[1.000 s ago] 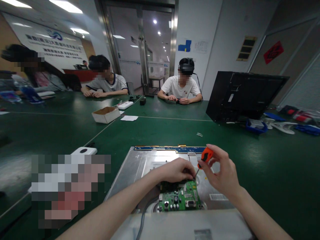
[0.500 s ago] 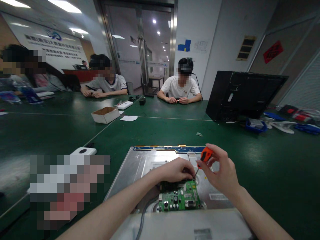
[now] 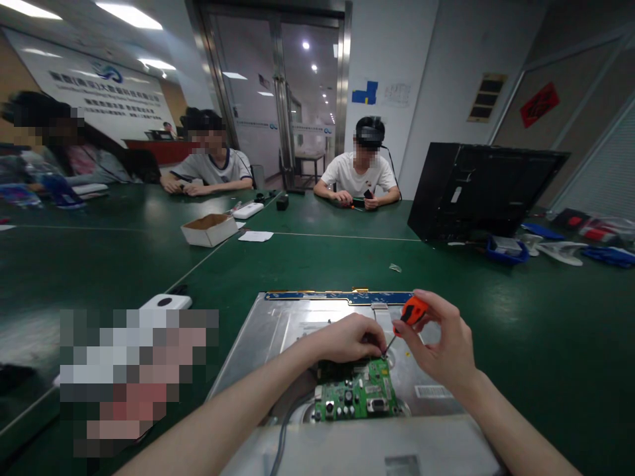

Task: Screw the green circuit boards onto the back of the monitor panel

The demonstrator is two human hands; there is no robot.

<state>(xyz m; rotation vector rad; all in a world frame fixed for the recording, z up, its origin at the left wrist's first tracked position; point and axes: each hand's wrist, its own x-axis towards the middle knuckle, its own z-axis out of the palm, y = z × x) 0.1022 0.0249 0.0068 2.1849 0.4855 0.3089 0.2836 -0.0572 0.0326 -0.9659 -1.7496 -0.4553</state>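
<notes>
My right hand (image 3: 444, 344) grips the orange and black handle of a short screwdriver (image 3: 413, 312). Its thin shaft slants down and left, the tip ending at the top right corner of a green circuit board (image 3: 354, 390). Beside that tip are the bent, pinched fingers of my left hand (image 3: 354, 338); whatever they hold, if anything, is hidden. The board lies on the silver metal back of a display panel (image 3: 258, 344). A blue circuit strip (image 3: 317, 297) runs along the panel's far edge, and a grey cable (image 3: 282, 436) curves past the board's left side.
On the green table (image 3: 327, 261) stand an open cardboard box (image 3: 208, 231) and, at right, a black monitor (image 3: 483, 192). A blue tray (image 3: 507, 249) sits below the monitor. A white device (image 3: 166, 302) lies at left. Several people sit along the far side.
My right hand and the screwdriver handle have shifted slightly right and down, so the shaft leans more. My left hand stays at the board's corner. The person opposite has moved their hands.
</notes>
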